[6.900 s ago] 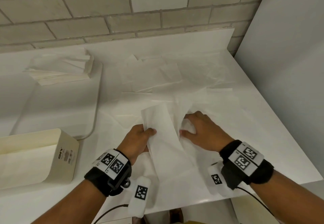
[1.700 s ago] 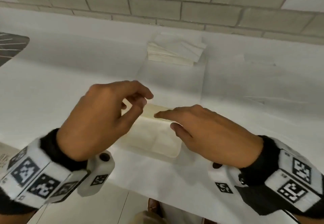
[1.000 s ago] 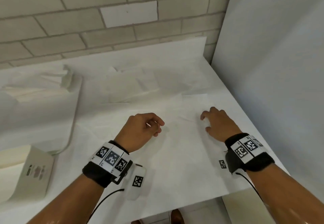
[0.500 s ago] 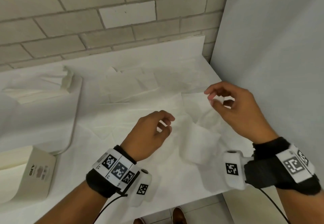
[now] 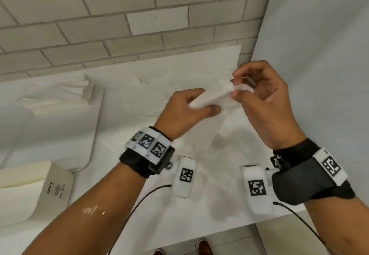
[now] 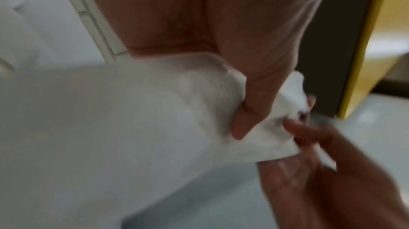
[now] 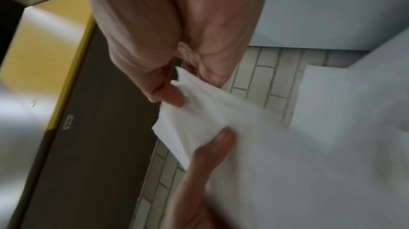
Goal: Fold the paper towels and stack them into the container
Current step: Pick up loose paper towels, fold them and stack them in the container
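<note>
A: Towel (image 5: 217, 97) is up in the air between both hands, above the tabletop (image 5: 179, 210). Long axis runs low-left to high-right.

B: Grips?

A: Left hand (image 5: 189, 113) pinches the lower-left end, thumb under, fingers curled over. Right hand (image 5: 265, 97) pinches the upper-right corner with its fingertips (image 5: 236, 75); other fingers loosely curled.

B: Container?

A: Cream box (image 5: 36, 190), front-left on the tabletop, well apart from the towel. Left hand is nearer to it. Folded stack (image 5: 60, 99) sits back-left on a white board (image 5: 60, 144).

B: Room?

A: Loose sheets (image 5: 151, 93) lie behind and under the hands. Grey panel (image 5: 319, 55) is close on the right, front edge is near the wrists. Open space is to the left, I'd judge.
</note>
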Demonstrator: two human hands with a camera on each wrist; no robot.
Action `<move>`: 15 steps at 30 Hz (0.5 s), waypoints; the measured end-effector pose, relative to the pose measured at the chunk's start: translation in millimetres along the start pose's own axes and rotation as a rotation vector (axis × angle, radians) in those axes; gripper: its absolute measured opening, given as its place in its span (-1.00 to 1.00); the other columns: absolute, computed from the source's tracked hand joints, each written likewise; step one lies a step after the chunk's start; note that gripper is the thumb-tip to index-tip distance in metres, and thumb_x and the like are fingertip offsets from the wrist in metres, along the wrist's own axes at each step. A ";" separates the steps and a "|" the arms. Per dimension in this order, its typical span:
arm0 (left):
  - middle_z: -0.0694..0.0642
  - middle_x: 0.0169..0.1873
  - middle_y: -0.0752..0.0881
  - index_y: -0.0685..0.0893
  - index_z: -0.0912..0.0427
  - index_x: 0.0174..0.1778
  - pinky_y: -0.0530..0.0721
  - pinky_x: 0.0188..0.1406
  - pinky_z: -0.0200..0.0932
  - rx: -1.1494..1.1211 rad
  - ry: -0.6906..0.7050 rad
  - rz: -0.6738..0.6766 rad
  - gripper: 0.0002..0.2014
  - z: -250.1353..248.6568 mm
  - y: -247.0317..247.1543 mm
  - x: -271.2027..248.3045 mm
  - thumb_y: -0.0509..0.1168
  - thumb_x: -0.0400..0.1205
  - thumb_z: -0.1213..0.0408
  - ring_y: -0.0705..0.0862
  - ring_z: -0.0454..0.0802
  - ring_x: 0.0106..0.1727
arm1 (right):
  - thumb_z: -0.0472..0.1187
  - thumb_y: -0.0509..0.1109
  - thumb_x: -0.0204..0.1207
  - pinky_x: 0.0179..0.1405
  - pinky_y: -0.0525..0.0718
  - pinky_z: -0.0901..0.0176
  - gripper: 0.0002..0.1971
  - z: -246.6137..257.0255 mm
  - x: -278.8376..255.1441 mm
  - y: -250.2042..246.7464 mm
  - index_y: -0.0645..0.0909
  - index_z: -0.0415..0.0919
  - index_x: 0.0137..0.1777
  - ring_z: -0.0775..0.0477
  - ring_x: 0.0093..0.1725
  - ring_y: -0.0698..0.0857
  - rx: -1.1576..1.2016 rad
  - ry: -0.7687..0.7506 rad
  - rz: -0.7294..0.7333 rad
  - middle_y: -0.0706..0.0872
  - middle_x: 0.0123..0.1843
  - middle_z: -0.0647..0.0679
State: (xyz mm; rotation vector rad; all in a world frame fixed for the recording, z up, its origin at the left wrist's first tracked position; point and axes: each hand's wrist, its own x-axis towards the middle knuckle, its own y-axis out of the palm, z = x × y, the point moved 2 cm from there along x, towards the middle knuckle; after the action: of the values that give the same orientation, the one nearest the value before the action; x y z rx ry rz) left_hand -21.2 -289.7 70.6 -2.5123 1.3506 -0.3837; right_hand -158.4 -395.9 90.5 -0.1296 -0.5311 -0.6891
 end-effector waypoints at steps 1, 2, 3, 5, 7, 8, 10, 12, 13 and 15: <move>0.03 -0.19 0.85 0.83 0.07 -0.11 0.74 -0.12 -0.05 -0.041 -0.038 -0.036 -0.88 3.1 -9.3 -3.1 0.62 0.49 0.22 0.79 -0.07 -0.19 | -0.42 0.43 0.45 0.19 0.62 0.00 -0.73 -9.1 -2.0 -4.5 0.62 -0.12 0.08 -0.01 0.03 0.62 0.018 0.080 -0.016 0.67 0.02 -0.01; 0.07 -0.19 0.88 0.84 0.09 -0.17 0.79 -0.10 0.04 -0.072 -0.081 -0.077 -0.89 8.9 -18.8 -7.2 0.61 0.49 0.19 0.84 0.01 -0.17 | -0.24 0.48 0.44 0.21 0.65 -0.03 -0.75 -21.4 -5.3 -10.1 0.63 -0.10 0.10 0.01 0.05 0.65 -0.022 0.191 -0.026 0.68 0.06 -0.02; 0.12 -0.15 0.89 0.84 0.13 -0.17 0.81 -0.04 0.12 -0.097 -0.129 -0.120 -0.86 16.8 -28.1 -11.7 0.60 0.51 0.15 0.87 0.10 -0.11 | -0.08 0.51 0.41 0.19 0.66 -0.01 -0.71 -36.8 -10.4 -17.1 0.64 -0.09 0.11 0.03 0.05 0.66 -0.136 0.330 -0.008 0.70 0.10 -0.02; 0.23 -0.06 0.88 0.83 0.21 -0.10 0.80 0.07 0.22 -0.175 -0.240 -0.175 -0.82 34.2 -44.1 -24.1 0.51 0.60 0.15 0.86 0.21 -0.01 | 0.11 0.49 0.48 0.12 0.62 0.05 -0.58 -73.8 -29.8 -31.4 0.57 -0.10 0.22 0.02 0.07 0.64 -0.593 0.682 0.184 0.64 0.25 -0.09; 0.22 -0.01 0.88 0.80 0.25 0.02 0.84 0.04 0.08 -0.292 -0.366 -0.184 -0.81 51.8 -56.3 -39.8 0.38 0.70 0.19 0.86 0.13 -0.01 | 0.17 0.39 0.57 0.27 0.55 -0.01 -0.43 -103.4 -54.9 -40.7 0.40 -0.16 0.42 -0.15 0.30 0.54 -1.063 0.920 0.486 0.45 0.41 -0.19; 0.19 0.00 0.88 0.78 0.25 0.07 0.84 -0.01 -0.01 -0.344 -0.422 -0.170 -0.79 59.3 -60.5 -49.1 0.32 0.73 0.20 0.87 0.07 -0.03 | 0.17 0.37 0.59 0.34 0.53 -0.07 -0.37 -112.5 -65.4 -41.7 0.32 -0.20 0.48 -0.23 0.40 0.46 -1.200 0.952 0.563 0.37 0.45 -0.23; 0.15 0.00 0.89 0.76 0.25 0.15 0.80 -0.06 -0.06 -0.405 -0.492 -0.149 -0.76 71.6 -66.7 -66.1 0.27 0.75 0.19 0.87 0.03 -0.04 | 0.13 0.36 0.61 0.38 0.51 -0.12 -0.35 -120.3 -76.3 -38.4 0.26 -0.28 0.51 -0.30 0.46 0.37 -1.302 0.941 0.564 0.31 0.47 -0.26; 0.15 -0.02 0.89 0.76 0.24 0.15 0.75 -0.05 -0.04 -0.430 -0.543 -0.149 -0.76 82.7 -69.5 -78.9 0.27 0.75 0.19 0.87 0.05 -0.03 | 0.06 0.37 0.62 0.32 0.54 -0.07 -0.42 -122.5 -77.8 -34.7 0.30 -0.28 0.45 -0.30 0.39 0.46 -1.289 0.925 0.538 0.38 0.40 -0.26; 0.16 -0.02 0.89 0.77 0.24 0.14 0.74 -0.06 -0.03 -0.425 -0.568 -0.149 -0.77 88.4 -69.2 -83.9 0.28 0.75 0.19 0.87 0.07 -0.03 | 0.02 0.39 0.62 0.26 0.55 -0.03 -0.48 -123.1 -77.7 -34.1 0.35 -0.27 0.40 -0.28 0.32 0.52 -1.258 0.925 0.530 0.45 0.35 -0.24; 0.19 -0.01 0.88 0.77 0.25 0.14 0.75 -0.08 -0.02 -0.423 -0.621 -0.157 -0.78 97.6 -65.2 -90.9 0.30 0.74 0.22 0.87 0.08 -0.05 | -0.08 0.42 0.61 0.11 0.56 0.05 -0.61 -122.9 -77.3 -34.2 0.42 -0.22 0.31 -0.21 0.16 0.59 -1.190 0.905 0.497 0.56 0.23 -0.20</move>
State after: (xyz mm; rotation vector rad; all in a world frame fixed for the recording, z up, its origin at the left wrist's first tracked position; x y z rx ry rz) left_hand 14.9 -168.4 -7.0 -2.7177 1.0581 0.6769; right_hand -178.0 -413.1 -56.3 -0.9717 0.8189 -0.4235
